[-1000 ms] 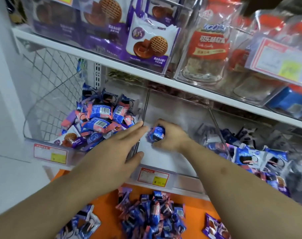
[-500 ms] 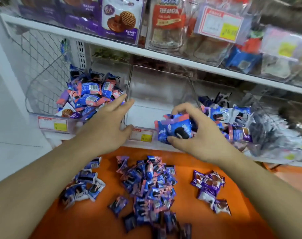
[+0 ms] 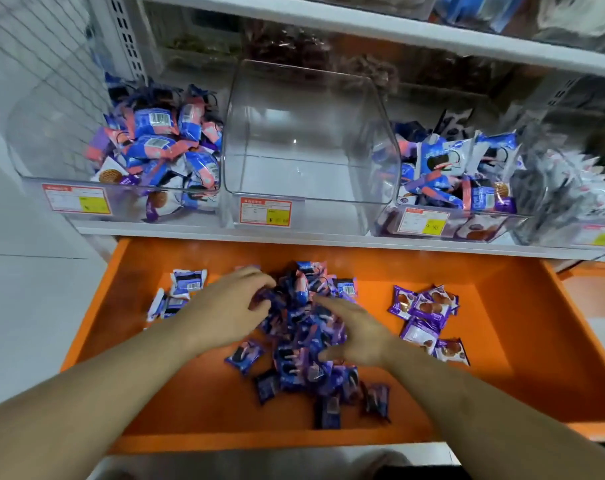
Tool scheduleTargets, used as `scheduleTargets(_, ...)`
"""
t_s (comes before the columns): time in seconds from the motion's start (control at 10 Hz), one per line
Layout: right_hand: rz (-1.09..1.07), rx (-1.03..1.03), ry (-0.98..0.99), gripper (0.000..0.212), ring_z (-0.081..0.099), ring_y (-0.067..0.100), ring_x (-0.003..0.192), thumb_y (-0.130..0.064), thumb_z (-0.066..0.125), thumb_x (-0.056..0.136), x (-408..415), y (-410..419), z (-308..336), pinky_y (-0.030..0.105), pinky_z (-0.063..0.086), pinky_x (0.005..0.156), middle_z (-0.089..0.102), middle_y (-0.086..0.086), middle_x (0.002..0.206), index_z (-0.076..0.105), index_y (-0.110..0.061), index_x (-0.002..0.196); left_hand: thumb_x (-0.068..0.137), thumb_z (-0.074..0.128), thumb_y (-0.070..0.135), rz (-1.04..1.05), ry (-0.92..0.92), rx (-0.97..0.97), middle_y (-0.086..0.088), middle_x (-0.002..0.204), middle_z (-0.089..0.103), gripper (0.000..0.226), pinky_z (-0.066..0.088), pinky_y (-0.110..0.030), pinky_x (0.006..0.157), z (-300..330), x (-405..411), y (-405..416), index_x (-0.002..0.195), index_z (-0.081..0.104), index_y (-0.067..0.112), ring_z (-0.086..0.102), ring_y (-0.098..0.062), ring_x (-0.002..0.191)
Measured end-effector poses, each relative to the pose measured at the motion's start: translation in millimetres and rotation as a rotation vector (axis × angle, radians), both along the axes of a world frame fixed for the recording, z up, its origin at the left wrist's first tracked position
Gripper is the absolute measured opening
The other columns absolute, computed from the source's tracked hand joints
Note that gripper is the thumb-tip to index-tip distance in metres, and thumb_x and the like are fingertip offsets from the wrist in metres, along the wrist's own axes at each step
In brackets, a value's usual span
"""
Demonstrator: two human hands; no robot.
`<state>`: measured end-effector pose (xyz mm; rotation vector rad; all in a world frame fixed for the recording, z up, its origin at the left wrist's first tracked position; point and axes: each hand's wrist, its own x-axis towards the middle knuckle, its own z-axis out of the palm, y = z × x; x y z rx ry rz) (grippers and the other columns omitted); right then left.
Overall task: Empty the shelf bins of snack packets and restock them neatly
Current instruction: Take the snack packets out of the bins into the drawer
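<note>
Left hand (image 3: 228,306): fingers curled into the 9 o'clock edge of the heap of dark blue snack packets (image 3: 304,341) on the orange tray (image 3: 502,341); whether it holds any cannot be told. Right hand (image 3: 358,332): fingers spread, resting on the heap's 3 o'clock side. Clear plastic middle bin (image 3: 311,140), at 12 o'clock, stands bare.

So it's a shop shelving unit: a white shelf (image 3: 225,233) runs across the middle, and everything else sits around it. Above it there's another white board (image 3: 363,27). At its back left, a slotted upright (image 3: 126,39) and a wire mesh panel (image 3: 52,46). Left of it and lower down, pale floor tiles (image 3: 27,289). Lighting's even and bright, no hard shadows.
</note>
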<state>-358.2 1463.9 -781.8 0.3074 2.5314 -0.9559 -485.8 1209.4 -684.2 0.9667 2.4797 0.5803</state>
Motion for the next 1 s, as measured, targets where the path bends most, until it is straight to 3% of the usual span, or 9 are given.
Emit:
scheduleTargets(0.1,-0.099,-0.034,-0.016,0.115,0.016,0.012,0.158,-0.053,0.093,0.07,3.7,20.6,-9.4,0.039,0.024,0.128,0.021,-0.014,0.171,0.021,-0.054,0.16,0.103,0.059,0.036,0.077,-0.095,-0.074,-0.001,0.152,0.049,0.048,0.039,-0.029,0.109,-48.2,-9.2,-4.3,0.148,0.051,0.024,0.049,-0.019,0.134)
scheduleTargets(0.3,-0.391,-0.133,0.012,0.099,0.021,0.017,0.158,-0.049,0.085,0.083,-5.6,51.0,-43.5,0.034,0.022,0.127,0.02,-0.01,0.171,0.027,-0.038,0.163,0.097,0.059,0.058,0.3,-0.29,-0.065,0.002,0.174,0.004,0.092,0.021,-0.034,0.126,-151.8,-47.5,17.6,0.166,0.007,0.029,0.018,-0.023,0.158)
scheduleTargets(0.4,-0.437,-0.129,-0.021,0.102,0.017,0.021,0.159,-0.059,0.081,0.082,-16.4,62.8,-69.7,0.044,0.02,0.129,0.012,-0.009,0.174,0.022,-0.045,0.163,0.094,0.064,0.06,0.426,-0.397,0.0,0.003,0.174,0.0,0.1,0.013,-0.034,0.128,-185.5,-67.8,37.3,0.166,0.004,0.026,0.01,-0.021,0.16)
scheduleTargets(0.5,-0.512,-0.179,-0.057,0.094,0.007,0.022,0.161,-0.061,0.076,0.086,-24.9,71.1,-87.2,0.049,0.012,0.13,0.003,-0.011,0.175,0.018,-0.057,0.16,0.083,0.067,0.074,0.503,-0.498,0.146,0.008,0.173,0.01,0.103,0.015,-0.035,0.129,-218.2,-77.1,50.5,0.164,0.016,0.036,0.017,-0.015,0.157)
scheduleTargets(0.6,-0.579,-0.232,-0.084,0.087,0.004,0.022,0.161,-0.066,0.07,0.088,-32.4,78.1,-102.1,0.052,0.01,0.13,0.001,-0.013,0.175,0.014,-0.065,0.156,0.078,0.067,0.073,0.417,-0.553,0.133,0.016,0.171,0.008,0.108,0.012,-0.032,0.128,-232.4,-68.7,64.3,0.164,0.012,0.038,0.012,-0.008,0.157)
scheduleTargets(0.7,-0.606,-0.284,-0.064,0.094,0.02,0.019,0.159,-0.082,0.071,0.072,-37.7,81.6,-115.7,0.051,0.02,0.129,0.017,-0.015,0.172,0.02,-0.071,0.15,0.094,0.071,0.046,0.325,-0.57,0.209,0.024,0.161,0.02,0.084,0.015,-0.021,0.121,-228.4,-61.6,72.5,0.162,0.022,0.041,0.018,0.004,0.146)
scheduleTargets(0.8,-0.669,-0.453,-0.015,0.075,0.045,0.014,0.141,-0.035,0.074,0.097,-39.8,75.5,-115.3,0.033,0.033,0.121,0.045,-0.011,0.153,0.035,-0.044,0.16,0.099,0.067,0.032,0.381,-0.552,0.329,0.028,0.16,0.022,0.072,0.015,-0.018,0.118,-222.1,-62.5,58.7,0.159,0.03,0.044,0.02,0.007,0.145)
scheduleTargets(0.9,-0.732,-0.424,0.081,0.068,0.054,0.025,0.138,-0.02,0.073,0.098,-31.1,79.0,-118.9,0.038,0.042,0.118,0.057,-0.001,0.145,0.044,-0.04,0.156,0.1,0.061,0.048,0.39,-0.496,0.274,0.029,0.166,0.012,0.069,0.009,-0.035,0.128,-219.4,-54.6,36.0,0.158,0.023,0.055,0.009,0.002,0.154)
scheduleTargets(1.0,-0.678,-0.276,-0.01,0.074,0.019,0.022,0.159,-0.054,0.074,0.091,-19.2,75.7,-119.3,0.052,0.021,0.129,0.022,-0.008,0.171,0.036,-0.054,0.155,0.088,0.054,0.077,0.343,-0.586,0.095,0.035,0.164,-0.005,0.082,0.006,-0.048,0.128,-219.0,-35.8,18.7,0.156,0.01,0.063,-0.003,0.0,0.153)
